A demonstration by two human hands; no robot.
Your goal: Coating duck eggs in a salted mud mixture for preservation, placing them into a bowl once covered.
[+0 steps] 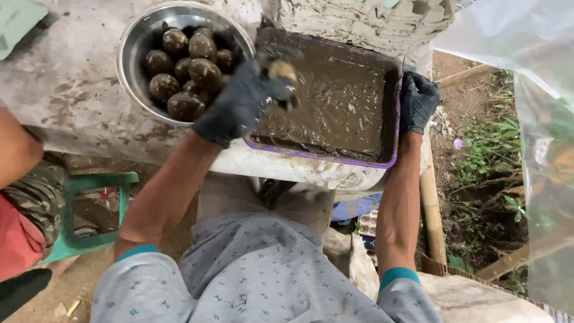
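My left hand, in a dark muddy glove, holds a mud-smeared egg over the left edge of a purple tray filled with wet brown mud. My right hand, also gloved, grips the tray's right rim. To the left, a steel bowl holds several mud-coated eggs. Tray and bowl rest on a mud-stained white table.
Another person's arm and red garment show at the left edge beside a green plastic stool. A clear plastic sheet hangs at the right over bare ground, weeds and bamboo poles. A stack of mud-covered material stands behind the tray.
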